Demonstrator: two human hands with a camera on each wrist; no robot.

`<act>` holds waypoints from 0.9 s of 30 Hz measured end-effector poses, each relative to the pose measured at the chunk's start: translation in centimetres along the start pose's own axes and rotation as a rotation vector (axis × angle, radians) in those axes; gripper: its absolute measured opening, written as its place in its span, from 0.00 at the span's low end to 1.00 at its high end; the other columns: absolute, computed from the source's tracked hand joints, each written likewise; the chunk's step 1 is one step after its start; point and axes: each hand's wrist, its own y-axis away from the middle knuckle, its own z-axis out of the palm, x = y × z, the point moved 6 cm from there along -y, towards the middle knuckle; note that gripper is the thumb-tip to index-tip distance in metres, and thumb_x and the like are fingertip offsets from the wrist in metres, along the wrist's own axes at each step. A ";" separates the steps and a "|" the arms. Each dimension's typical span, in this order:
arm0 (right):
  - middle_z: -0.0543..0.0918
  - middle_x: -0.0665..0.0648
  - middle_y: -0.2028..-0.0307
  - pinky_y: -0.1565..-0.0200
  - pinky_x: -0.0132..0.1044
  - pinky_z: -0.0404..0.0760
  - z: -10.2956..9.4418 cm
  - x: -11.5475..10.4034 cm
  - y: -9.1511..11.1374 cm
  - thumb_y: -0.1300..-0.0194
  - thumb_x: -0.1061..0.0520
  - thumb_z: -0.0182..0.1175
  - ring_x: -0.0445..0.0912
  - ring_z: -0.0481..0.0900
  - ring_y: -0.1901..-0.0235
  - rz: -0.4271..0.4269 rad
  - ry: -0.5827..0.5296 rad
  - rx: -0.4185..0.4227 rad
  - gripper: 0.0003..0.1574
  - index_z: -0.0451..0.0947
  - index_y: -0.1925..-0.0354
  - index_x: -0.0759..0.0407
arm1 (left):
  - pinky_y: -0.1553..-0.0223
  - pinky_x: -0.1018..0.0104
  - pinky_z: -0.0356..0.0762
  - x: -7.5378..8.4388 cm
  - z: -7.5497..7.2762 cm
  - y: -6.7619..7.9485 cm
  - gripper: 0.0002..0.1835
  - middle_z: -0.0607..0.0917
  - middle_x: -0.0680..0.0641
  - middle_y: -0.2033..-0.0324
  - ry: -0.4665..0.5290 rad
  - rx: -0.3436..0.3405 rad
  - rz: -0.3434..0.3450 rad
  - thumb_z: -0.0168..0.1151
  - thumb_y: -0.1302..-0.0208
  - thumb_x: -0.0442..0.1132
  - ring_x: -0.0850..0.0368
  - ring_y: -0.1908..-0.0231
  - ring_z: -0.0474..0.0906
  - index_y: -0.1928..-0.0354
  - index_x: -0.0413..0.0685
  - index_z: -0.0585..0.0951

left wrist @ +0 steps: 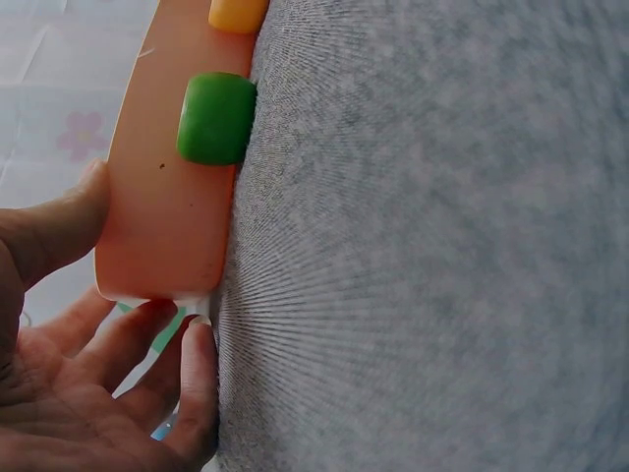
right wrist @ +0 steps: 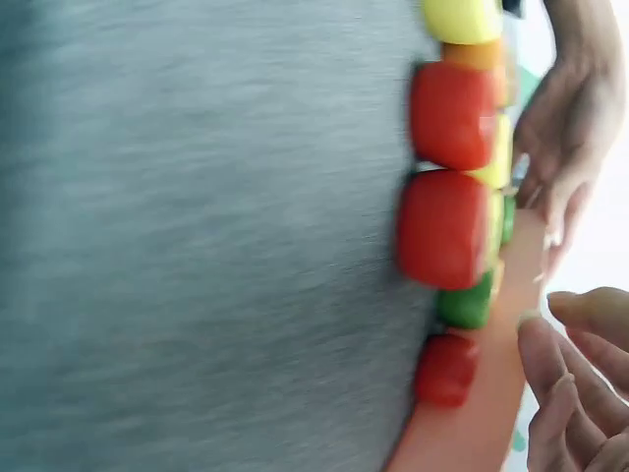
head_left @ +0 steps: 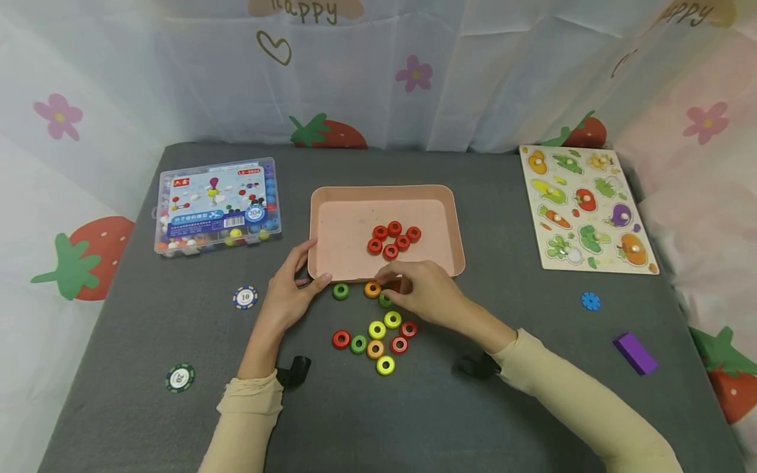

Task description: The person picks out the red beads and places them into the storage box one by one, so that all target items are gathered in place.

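My left hand [head_left: 290,289] holds the near-left corner of a shallow pink tray [head_left: 337,203]. Its thumb lies on the front rim and its fingers bend against the left side wall. Several red rings [head_left: 394,228] lie inside the tray. Over the front rim hovers my right hand [head_left: 428,292], thumb and forefinger slightly apart with nothing between them in the right wrist view. Below it, a red ring [right wrist: 447,369] stands by the tray wall, partly covered by the hand in the head view. A green ring [head_left: 386,299] and an orange ring [head_left: 372,289] are close to its fingertips.
More rings lie before the tray, among them a yellow ring [head_left: 386,365] and a green ring [head_left: 340,291]. A clear bead box [head_left: 219,207] lies left, with poker chips [head_left: 245,297] nearer. Rightward are a vegetable puzzle board [head_left: 588,210], a blue disc [head_left: 591,301] and a purple block [head_left: 635,353].
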 end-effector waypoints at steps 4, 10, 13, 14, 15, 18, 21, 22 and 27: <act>0.87 0.45 0.69 0.75 0.30 0.70 -0.2 0.7 1.5 0.42 0.57 0.75 0.35 0.71 0.78 0.012 0.127 0.001 0.17 0.88 0.53 0.50 | 0.34 0.46 0.70 0.0 0.0 0.0 0.38 0.64 0.43 0.25 0.002 -0.002 -0.003 0.66 0.32 0.46 0.45 0.26 0.60 0.24 0.63 0.60; 0.89 0.46 0.57 0.68 0.32 0.76 -0.6 1.7 2.9 0.44 0.57 0.76 0.37 0.78 0.68 0.026 0.200 0.001 0.20 0.88 0.51 0.49 | 0.35 0.46 0.71 0.1 -0.1 -0.1 0.39 0.64 0.42 0.26 0.000 0.004 0.008 0.66 0.32 0.45 0.45 0.27 0.60 0.23 0.62 0.60; 0.89 0.45 0.55 0.67 0.34 0.78 -0.5 2.0 3.2 0.44 0.57 0.76 0.37 0.80 0.64 0.037 0.193 -0.016 0.22 0.88 0.50 0.48 | 0.35 0.46 0.71 0.0 -0.1 -0.1 0.39 0.64 0.42 0.26 -0.001 0.004 0.011 0.66 0.32 0.45 0.45 0.27 0.60 0.23 0.62 0.60; 0.89 0.45 0.55 0.65 0.35 0.79 -0.5 2.0 3.2 0.44 0.58 0.76 0.38 0.81 0.64 0.036 0.191 -0.024 0.22 0.88 0.49 0.48 | 0.35 0.46 0.71 0.0 -0.1 -0.1 0.39 0.64 0.42 0.26 -0.001 0.003 0.010 0.66 0.32 0.45 0.45 0.27 0.61 0.23 0.62 0.60; 0.89 0.45 0.55 0.65 0.36 0.80 -0.5 2.1 3.3 0.44 0.58 0.75 0.38 0.81 0.63 0.034 0.191 -0.030 0.22 0.87 0.49 0.48 | 0.35 0.46 0.71 0.0 -0.1 -0.1 0.39 0.64 0.42 0.26 0.000 0.002 0.008 0.66 0.32 0.45 0.45 0.27 0.60 0.23 0.62 0.60; 0.88 0.44 0.56 0.58 0.37 0.83 -0.4 2.2 3.3 0.43 0.59 0.75 0.37 0.82 0.59 0.036 0.186 -0.055 0.22 0.87 0.49 0.48 | 0.34 0.46 0.71 0.0 0.0 -0.1 0.39 0.64 0.42 0.25 0.000 -0.001 0.000 0.66 0.32 0.46 0.45 0.27 0.60 0.23 0.63 0.60; 0.88 0.44 0.56 0.55 0.39 0.84 -0.3 2.5 3.4 0.43 0.59 0.75 0.37 0.83 0.56 0.042 0.179 -0.082 0.21 0.88 0.50 0.47 | 0.34 0.46 0.71 -0.1 0.0 -0.1 0.39 0.64 0.42 0.25 0.001 -0.001 -0.006 0.66 0.32 0.46 0.46 0.26 0.60 0.23 0.64 0.60; 0.88 0.44 0.56 0.55 0.39 0.84 -0.2 2.5 3.5 0.43 0.58 0.75 0.37 0.83 0.56 0.044 0.175 -0.092 0.20 0.88 0.50 0.47 | 0.34 0.46 0.71 -0.1 0.0 -0.1 0.39 0.64 0.43 0.25 0.001 0.000 -0.006 0.66 0.32 0.46 0.46 0.26 0.60 0.23 0.64 0.60; 0.87 0.43 0.59 0.62 0.35 0.81 -0.1 2.5 3.5 0.44 0.55 0.76 0.37 0.82 0.62 0.025 0.139 -0.115 0.19 0.88 0.52 0.48 | 0.35 0.46 0.71 0.0 0.0 0.0 0.39 0.64 0.42 0.26 0.004 0.004 -0.001 0.66 0.32 0.45 0.45 0.27 0.60 0.23 0.64 0.60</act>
